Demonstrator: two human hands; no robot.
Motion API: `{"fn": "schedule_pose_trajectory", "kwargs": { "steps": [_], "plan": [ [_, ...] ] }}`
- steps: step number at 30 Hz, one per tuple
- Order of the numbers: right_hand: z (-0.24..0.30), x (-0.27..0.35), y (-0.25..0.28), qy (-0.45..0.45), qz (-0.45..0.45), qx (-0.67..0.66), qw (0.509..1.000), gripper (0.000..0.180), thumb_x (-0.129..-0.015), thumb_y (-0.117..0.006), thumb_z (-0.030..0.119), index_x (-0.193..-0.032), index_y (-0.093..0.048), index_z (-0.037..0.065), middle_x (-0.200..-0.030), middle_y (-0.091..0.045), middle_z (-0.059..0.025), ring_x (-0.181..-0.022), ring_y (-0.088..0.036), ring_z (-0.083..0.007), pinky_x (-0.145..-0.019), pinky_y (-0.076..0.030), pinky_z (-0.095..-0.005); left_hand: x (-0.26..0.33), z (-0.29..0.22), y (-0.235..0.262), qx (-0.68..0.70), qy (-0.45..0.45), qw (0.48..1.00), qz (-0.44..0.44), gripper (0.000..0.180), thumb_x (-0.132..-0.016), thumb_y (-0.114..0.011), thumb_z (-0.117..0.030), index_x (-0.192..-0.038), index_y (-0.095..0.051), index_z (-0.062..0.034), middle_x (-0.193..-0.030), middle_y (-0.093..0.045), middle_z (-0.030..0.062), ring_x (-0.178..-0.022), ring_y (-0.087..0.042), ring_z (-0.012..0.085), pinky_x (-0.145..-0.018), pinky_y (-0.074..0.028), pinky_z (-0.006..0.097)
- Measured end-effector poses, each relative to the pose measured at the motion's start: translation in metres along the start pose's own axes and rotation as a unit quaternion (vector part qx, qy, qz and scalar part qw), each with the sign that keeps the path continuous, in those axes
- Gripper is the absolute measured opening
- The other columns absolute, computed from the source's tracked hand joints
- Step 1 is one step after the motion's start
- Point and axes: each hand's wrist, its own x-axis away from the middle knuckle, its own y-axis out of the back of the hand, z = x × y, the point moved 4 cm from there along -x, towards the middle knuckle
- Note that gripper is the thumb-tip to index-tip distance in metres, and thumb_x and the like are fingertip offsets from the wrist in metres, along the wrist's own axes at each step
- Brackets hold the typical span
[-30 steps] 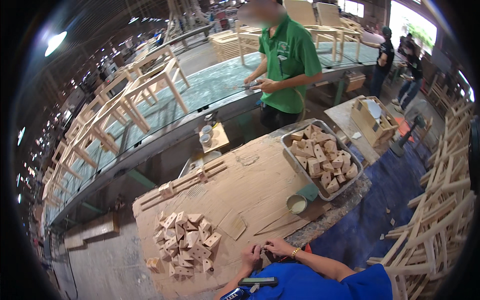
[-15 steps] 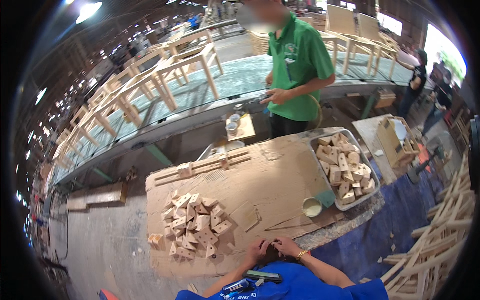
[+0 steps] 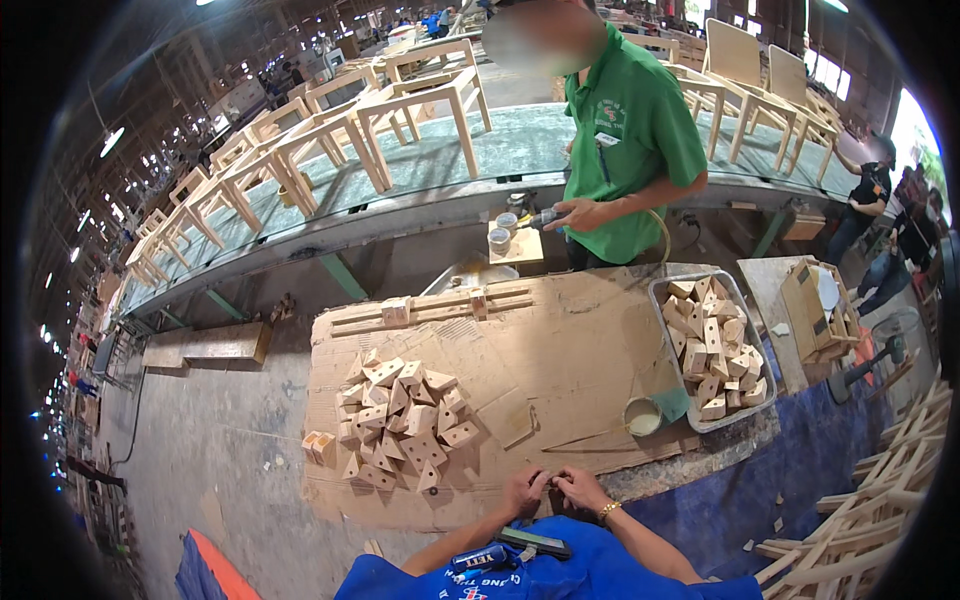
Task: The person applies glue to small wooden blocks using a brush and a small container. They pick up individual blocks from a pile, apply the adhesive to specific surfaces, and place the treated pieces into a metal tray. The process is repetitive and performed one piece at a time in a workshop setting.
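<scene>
My left hand (image 3: 526, 491) and my right hand (image 3: 581, 489) meet at the near edge of the cardboard-covered table (image 3: 590, 335), fingers bent and the fingertips nearly touching. Whatever lies between the fingertips is too small to make out. A bracelet circles my right wrist. To the left of my hands lies a heap of wooden corner blocks (image 3: 400, 418), several with drilled holes. Ahead and to the right, a small round pot (image 3: 643, 416) of pale paste stands beside a green patch. A thin flat sheet (image 3: 507, 418) lies on the cardboard beyond my left hand.
A grey plastic bin (image 3: 768, 400) of wooden blocks stands at the table's right. Wooden strips (image 3: 430, 310) lie along its far edge. Across it, a person in a green shirt (image 3: 640, 130) holds a hose-fed tool. Chair frames (image 3: 420, 110) line the bench behind; wood sticks (image 3: 870, 510) pile up right.
The whole view has shifted, so the table and bench sit a little farther right. My hands stay close together at the table edge. The person opposite has brought the tool closer to the tins.
</scene>
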Motion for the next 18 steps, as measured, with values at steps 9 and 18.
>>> {"fn": "schedule_pose_trajectory", "kwargs": {
  "steps": [9,18],
  "plan": [
    [-0.001,0.0,0.0,0.012,-0.013,0.016,1.0,0.022,-0.088,-0.053,0.017,-0.097,-0.056,-0.002,-0.067,-0.061,-0.0083,-0.044,-0.057,-0.0137,-0.036,-0.04,-0.0261,-0.002,0.004,0.0,-0.031,-0.061,0.998,-0.014,0.021,-0.083,-0.056,-0.022,-0.088,-0.064,-0.0029,-0.076,-0.062,0.0179,-0.069,-0.062,0.0319,-0.058,-0.047,0.036],
    [-0.001,0.0,-0.001,-0.018,-0.014,-0.012,1.0,0.022,-0.089,-0.051,0.018,-0.095,-0.056,-0.002,-0.064,-0.058,-0.0065,-0.043,-0.055,-0.0133,-0.037,-0.04,-0.0264,-0.002,0.01,-0.001,-0.028,-0.045,0.999,-0.01,0.019,-0.084,-0.056,-0.021,-0.087,-0.064,-0.0036,-0.076,-0.062,0.0178,-0.068,-0.061,0.0319,-0.059,-0.047,0.037]
  ]
}}
